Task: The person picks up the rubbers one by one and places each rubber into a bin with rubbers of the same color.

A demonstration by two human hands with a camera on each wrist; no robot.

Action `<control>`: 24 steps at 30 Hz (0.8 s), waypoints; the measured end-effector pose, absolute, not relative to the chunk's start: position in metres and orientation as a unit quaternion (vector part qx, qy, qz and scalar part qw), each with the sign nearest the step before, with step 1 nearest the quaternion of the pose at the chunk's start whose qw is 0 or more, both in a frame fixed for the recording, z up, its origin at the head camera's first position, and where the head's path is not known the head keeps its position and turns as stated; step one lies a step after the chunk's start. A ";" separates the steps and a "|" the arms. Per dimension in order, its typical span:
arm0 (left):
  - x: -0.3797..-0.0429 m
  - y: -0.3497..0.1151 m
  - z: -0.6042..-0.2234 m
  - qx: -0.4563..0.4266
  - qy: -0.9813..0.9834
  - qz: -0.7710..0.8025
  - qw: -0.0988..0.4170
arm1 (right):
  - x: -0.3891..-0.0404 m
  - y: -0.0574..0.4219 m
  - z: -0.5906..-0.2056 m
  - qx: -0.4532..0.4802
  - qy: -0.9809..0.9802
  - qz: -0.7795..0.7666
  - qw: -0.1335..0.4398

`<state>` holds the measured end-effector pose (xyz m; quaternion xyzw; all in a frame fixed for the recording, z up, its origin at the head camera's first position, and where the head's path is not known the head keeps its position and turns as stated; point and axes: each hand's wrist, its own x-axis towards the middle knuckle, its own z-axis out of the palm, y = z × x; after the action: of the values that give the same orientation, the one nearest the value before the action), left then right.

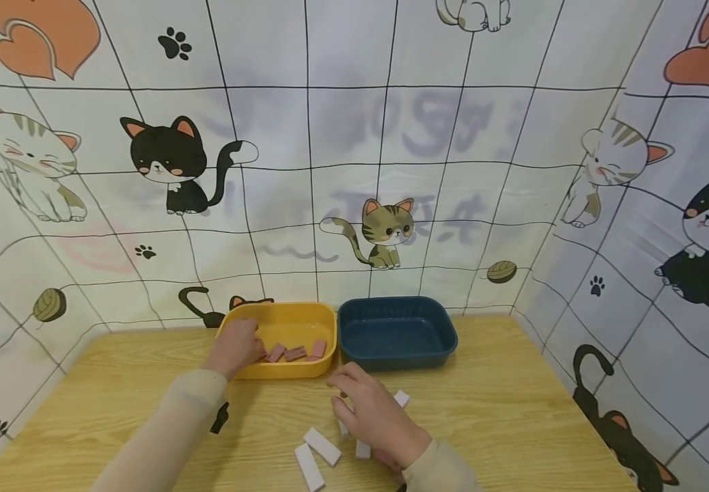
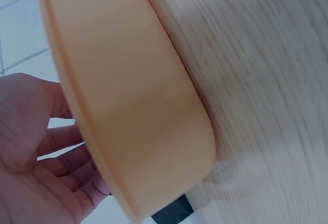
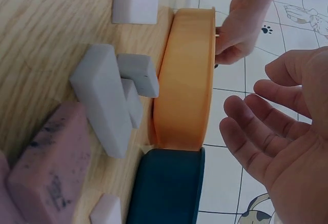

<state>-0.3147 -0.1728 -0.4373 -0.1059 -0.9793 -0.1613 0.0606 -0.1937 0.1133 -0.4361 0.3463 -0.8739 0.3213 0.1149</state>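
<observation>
My left hand reaches over the left end of the yellow bin, with its fingers inside. In the left wrist view, the bin wall hides the fingertips, so I cannot tell whether they pinch a block. Several pink blocks lie on the bin's floor beside those fingers. Over the wooden table hovers my right hand, its fingers loosely bent and apart with nothing between them. Below it are white blocks, partly covered by the hand. The right wrist view also shows a speckled pink block on the table.
A dark blue bin stands right of the yellow one, with no blocks visible inside. Behind both rises a white sheet printed with cats and grid lines. A small black object shows beside the left sleeve.
</observation>
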 end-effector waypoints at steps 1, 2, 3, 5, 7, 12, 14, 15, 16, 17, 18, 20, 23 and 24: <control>-0.313 -0.171 -0.437 -0.115 -0.978 -0.159 0.073 | -0.194 0.114 -0.437 0.346 -0.874 0.321 0.115; -0.310 -0.170 -0.436 -0.123 -0.976 -0.155 0.085 | -0.194 0.114 -0.438 0.345 -0.874 0.321 0.116; -0.308 -0.168 -0.436 -0.130 -0.975 -0.155 0.094 | -0.194 0.114 -0.439 0.344 -0.874 0.321 0.117; -0.303 -0.164 -0.434 -0.138 -0.972 -0.156 0.104 | -0.194 0.115 -0.441 0.341 -0.875 0.320 0.121; -0.298 -0.161 -0.434 -0.141 -0.970 -0.163 0.110 | -0.193 0.116 -0.443 0.337 -0.877 0.318 0.126; -0.286 -0.151 -0.435 -0.149 -0.963 -0.185 0.127 | -0.192 0.121 -0.448 0.324 -0.881 0.319 0.127; -0.281 -0.146 -0.436 -0.163 -0.958 -0.183 0.147 | -0.191 0.123 -0.450 0.318 -0.883 0.322 0.124; -0.279 -0.144 -0.436 -0.170 -0.956 -0.178 0.160 | -0.191 0.124 -0.451 0.316 -0.884 0.322 0.123; -0.276 -0.142 -0.436 -0.178 -0.953 -0.175 0.172 | -0.191 0.125 -0.452 0.312 -0.885 0.323 0.120; -0.274 -0.140 -0.437 -0.186 -0.949 -0.172 0.185 | -0.190 0.126 -0.453 0.309 -0.886 0.325 0.117; -0.272 -0.138 -0.437 -0.196 -0.945 -0.171 0.197 | -0.190 0.127 -0.453 0.308 -0.886 0.326 0.116; -0.268 -0.134 -0.438 -0.214 -0.936 -0.168 0.222 | -0.189 0.129 -0.453 0.304 -0.887 0.328 0.113; -0.261 -0.129 -0.440 -0.246 -0.920 -0.167 0.254 | -0.187 0.132 -0.453 0.300 -0.889 0.328 0.110; -0.259 -0.127 -0.441 -0.253 -0.917 -0.169 0.260 | -0.186 0.134 -0.453 0.299 -0.890 0.326 0.111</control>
<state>-0.2590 -0.1271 -0.4410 -0.2527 -0.9165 -0.1686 0.2601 -0.1864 0.1336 -0.4533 0.2987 -0.8900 0.3263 0.1106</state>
